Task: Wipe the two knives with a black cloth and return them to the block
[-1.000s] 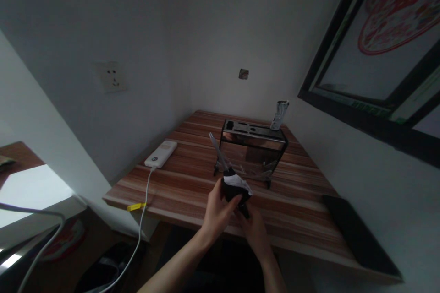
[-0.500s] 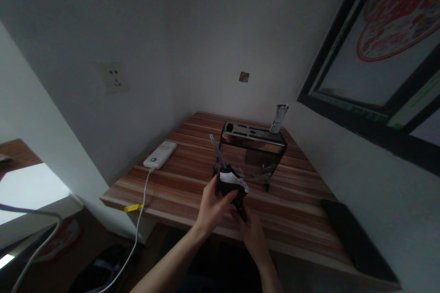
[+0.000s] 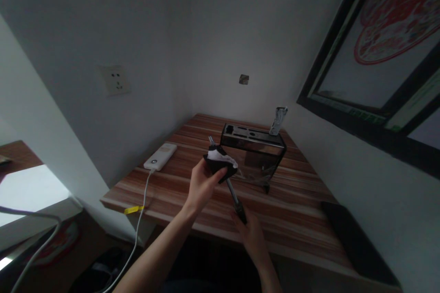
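My right hand (image 3: 252, 236) closes its fingers round the dark handle of a slim metal tool (image 3: 231, 190), which slants up toward eleven o'clock above the counter (image 3: 295, 219). My left hand (image 3: 202, 183) pinches a black-and-white cloth (image 3: 220, 162) around the shaft near its tip, likely to keep skin off the metal. The dark slotted rack (image 3: 252, 149) stands just beyond, at one o'clock. A white power bank (image 3: 160, 156) lies at ten o'clock.
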Tool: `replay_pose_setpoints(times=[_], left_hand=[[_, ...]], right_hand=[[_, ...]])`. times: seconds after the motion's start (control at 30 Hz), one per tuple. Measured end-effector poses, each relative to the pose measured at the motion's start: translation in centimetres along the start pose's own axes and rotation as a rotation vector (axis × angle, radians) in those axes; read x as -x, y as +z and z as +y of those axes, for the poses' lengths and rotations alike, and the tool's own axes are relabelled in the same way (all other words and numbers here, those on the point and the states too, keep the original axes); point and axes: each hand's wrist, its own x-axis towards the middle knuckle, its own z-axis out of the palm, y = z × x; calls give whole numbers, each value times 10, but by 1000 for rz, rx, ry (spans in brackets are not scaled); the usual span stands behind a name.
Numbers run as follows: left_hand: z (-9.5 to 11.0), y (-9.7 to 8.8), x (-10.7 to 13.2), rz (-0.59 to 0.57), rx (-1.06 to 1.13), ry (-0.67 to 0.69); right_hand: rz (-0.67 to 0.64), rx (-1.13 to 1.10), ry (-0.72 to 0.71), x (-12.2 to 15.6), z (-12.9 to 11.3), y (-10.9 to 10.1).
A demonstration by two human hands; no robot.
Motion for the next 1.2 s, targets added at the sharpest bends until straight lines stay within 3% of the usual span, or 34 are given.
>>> replay_pose_setpoints(times=[0.53,0.97,1.1,1.2], left_hand=[[34,-12,-46,111,36,215],[46,-14,-63,179,85,332],[56,-21,-73,253,168,398],[55,-30,-81,251,215,376]], right_hand=[[0,4,-12,1,0,0],[-10,7,3,3,3,0],[-6,-18,-28,5,5,0],[12,-36,-41,5,6,0]])
